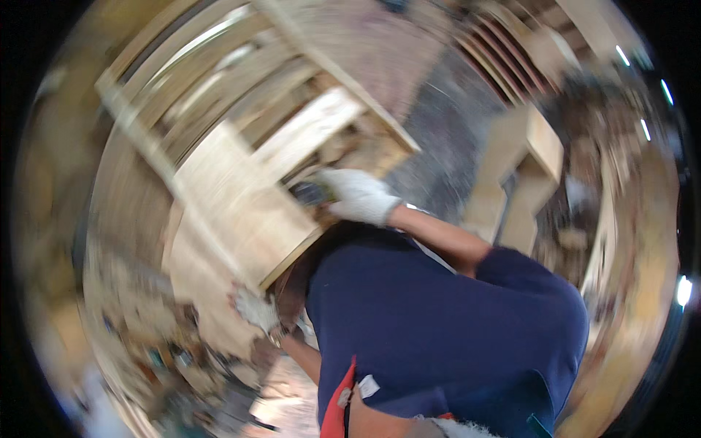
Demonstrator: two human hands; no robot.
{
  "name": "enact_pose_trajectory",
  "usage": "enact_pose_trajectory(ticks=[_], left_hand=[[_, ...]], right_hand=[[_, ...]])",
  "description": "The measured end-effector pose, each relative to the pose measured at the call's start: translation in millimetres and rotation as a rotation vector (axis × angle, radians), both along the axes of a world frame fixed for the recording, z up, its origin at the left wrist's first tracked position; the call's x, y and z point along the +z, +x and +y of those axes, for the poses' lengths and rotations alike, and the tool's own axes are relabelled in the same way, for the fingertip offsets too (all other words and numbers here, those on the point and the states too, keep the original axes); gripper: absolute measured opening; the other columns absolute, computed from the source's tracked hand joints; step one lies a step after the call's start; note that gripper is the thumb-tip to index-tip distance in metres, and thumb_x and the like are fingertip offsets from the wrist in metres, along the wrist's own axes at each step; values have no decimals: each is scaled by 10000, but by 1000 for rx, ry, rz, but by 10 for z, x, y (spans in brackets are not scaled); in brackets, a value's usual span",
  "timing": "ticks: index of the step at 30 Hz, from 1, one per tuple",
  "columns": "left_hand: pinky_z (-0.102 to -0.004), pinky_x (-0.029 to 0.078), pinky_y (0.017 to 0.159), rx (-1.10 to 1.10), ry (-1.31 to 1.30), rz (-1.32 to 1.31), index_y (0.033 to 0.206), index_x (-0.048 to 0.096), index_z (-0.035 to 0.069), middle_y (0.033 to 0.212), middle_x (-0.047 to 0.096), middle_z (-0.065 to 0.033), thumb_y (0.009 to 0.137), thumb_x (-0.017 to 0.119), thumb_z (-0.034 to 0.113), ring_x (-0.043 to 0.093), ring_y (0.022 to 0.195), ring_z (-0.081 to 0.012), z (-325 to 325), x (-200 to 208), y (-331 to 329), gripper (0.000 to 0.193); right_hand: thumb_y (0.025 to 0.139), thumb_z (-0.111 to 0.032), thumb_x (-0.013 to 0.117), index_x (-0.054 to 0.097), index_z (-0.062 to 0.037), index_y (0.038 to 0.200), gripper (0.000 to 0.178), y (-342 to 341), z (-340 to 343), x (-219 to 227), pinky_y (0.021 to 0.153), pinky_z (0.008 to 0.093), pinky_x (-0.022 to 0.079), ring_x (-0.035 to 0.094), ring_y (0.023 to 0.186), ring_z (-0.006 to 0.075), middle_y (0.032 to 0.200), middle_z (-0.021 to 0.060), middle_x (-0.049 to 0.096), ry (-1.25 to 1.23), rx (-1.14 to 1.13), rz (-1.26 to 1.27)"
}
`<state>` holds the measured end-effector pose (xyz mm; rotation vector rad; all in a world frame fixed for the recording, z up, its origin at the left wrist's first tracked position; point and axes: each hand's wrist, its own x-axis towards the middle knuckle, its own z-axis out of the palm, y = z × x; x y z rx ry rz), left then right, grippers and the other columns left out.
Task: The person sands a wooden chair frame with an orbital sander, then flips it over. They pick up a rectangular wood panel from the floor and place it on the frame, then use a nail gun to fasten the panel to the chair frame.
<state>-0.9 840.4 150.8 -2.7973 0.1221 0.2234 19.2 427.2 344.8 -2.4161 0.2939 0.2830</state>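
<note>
My right hand [361, 197], in a pale knitted glove, is closed round a dark, roundish object [310, 193] with a yellow-green part. Blur hides its exact kind. It sits beside the corner of a pale wooden panel [244, 197] laid across a slatted wooden frame [328, 62]. Lower left, my gloved left hand [255, 308] lies near the panel's front edge, against a lower pale board [208, 306]. Its fingers look stretched out, though smeared. A light board [310, 131] crosses the frame beyond the right hand.
A notched, box-like wooden piece [511, 168] stands to the right on a dark floor [445, 117]. Curved wooden parts [504, 55] are stacked at the far right. Scraps and clutter [182, 365] lie at the lower left. The whole view is motion-blurred.
</note>
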Motion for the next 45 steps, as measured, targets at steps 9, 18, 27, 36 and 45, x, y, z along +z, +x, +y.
enact_pose_trajectory(ticks=[9, 18, 27, 36, 45], left_hand=[[-467, 418, 1074, -1, -396, -5, 1554, 274, 30, 1533, 349, -224, 830, 769, 413, 491, 1301, -377, -10, -404, 68, 957], [-445, 463, 956, -22, -505, -23, 1466, 385, 37, 1386, 457, -210, 836, 759, 344, 554, 1166, -356, -96, -231, 149, 793], [-423, 509, 839, 59, -612, -93, 1378, 497, 43, 1238, 565, -197, 843, 748, 275, 616, 1032, -335, -122, -152, 20, 635], [-400, 554, 721, 143, -846, -200, 1289, 608, 50, 1090, 674, -183, 849, 738, 206, 678, 897, -313, -285, 208, -273, 485], [-423, 517, 611, 48, -458, -646, 1115, 697, 75, 854, 631, -147, 782, 650, 22, 630, 718, -335, 17, 643, -348, 340]], right_hand=[[817, -221, 760, 565, -51, 1222, 481, -297, 28, 112, 836, 503, 550, 693, 987, 399, 979, 225, 691, 167, -293, 90], [819, -223, 754, 584, -64, 1204, 450, -456, -6, 70, 830, 494, 545, 690, 986, 412, 990, 222, 703, 208, -480, -40], [863, -194, 762, 618, -81, 1301, 474, -453, -647, 547, 945, 408, 561, 699, 1081, 276, 1165, 138, 729, 170, -735, -273], [813, -202, 740, 648, -53, 1249, 470, -149, -2213, 85, 896, 430, 543, 701, 995, 378, 1037, 204, 727, -273, -799, -514], [782, -332, 781, 614, -82, 1287, 588, 607, -3102, -1438, 923, 508, 508, 614, 1104, 447, 1165, 259, 624, -436, -393, -217]])
